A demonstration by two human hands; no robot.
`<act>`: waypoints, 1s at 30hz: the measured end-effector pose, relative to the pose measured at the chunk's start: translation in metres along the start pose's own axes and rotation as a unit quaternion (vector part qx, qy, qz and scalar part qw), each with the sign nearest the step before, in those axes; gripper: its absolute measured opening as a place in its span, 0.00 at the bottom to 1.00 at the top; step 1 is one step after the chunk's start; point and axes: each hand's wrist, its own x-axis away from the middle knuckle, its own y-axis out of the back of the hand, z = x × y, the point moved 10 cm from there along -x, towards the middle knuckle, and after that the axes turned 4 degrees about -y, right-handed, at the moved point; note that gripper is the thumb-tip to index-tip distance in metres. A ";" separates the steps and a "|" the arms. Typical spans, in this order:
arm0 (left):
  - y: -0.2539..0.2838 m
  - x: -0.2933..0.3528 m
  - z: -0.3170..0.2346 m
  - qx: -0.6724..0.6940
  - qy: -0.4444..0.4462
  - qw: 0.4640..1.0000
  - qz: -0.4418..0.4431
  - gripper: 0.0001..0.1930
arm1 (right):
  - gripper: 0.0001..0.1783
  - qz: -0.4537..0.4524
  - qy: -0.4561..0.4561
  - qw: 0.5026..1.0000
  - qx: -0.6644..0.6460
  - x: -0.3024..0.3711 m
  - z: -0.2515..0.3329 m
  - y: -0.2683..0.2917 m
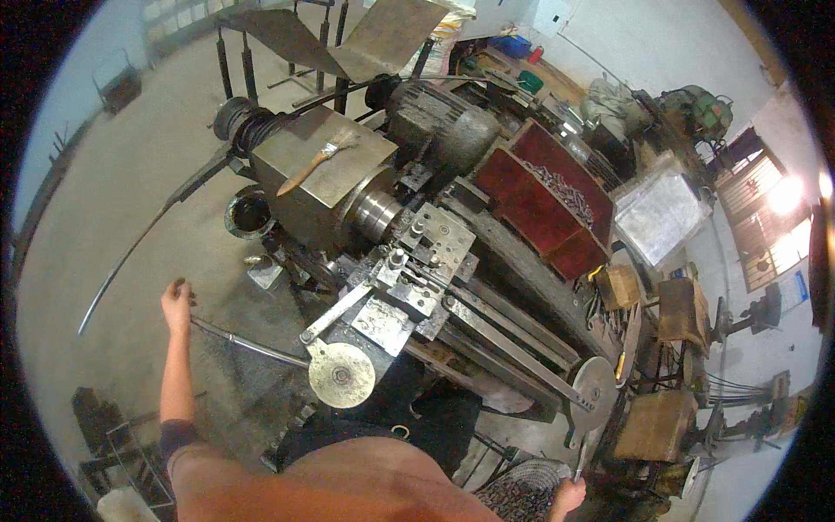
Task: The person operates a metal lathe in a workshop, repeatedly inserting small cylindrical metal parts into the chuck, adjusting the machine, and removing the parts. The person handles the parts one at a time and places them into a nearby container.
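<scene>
My left hand [178, 304] is closed at the outer end of a long metal lever [270, 351], out to the left of the lathe. That lever runs to a round pale disc [342, 375] in front of the machine. Low on the right, my right hand [570, 496] is wrapped round a short handle [582, 457] below a second round disc [593, 393]. A flat bar links this disc to the tool slide [409, 291]. Beside the slide, a shiny round chuck [377, 216] projects from the headstock [326, 157].
A wooden-handled brush [317, 167] lies on the headstock. Behind the bed stands a red tray [531, 204] with many small metal pieces. A mesh basket [526, 487] of small parts sits beside my right hand. A long curved rod [130, 248] juts out left.
</scene>
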 end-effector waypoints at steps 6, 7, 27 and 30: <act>-0.007 0.040 0.042 0.209 0.148 0.960 -0.109 0.07 | 0.17 0.012 0.057 0.993 0.101 -0.096 -0.060 -0.057; -0.011 0.038 0.049 0.176 0.165 0.962 -0.128 0.07 | 0.18 0.025 0.040 0.992 0.116 -0.111 -0.057 -0.062; -0.206 -0.018 -0.035 0.157 0.096 0.980 0.072 0.15 | 0.16 0.086 -0.075 0.992 0.048 -0.022 -0.037 -0.034; -0.204 -0.015 -0.041 0.154 0.087 0.981 0.080 0.15 | 0.15 0.074 -0.071 0.994 0.037 -0.014 -0.042 -0.044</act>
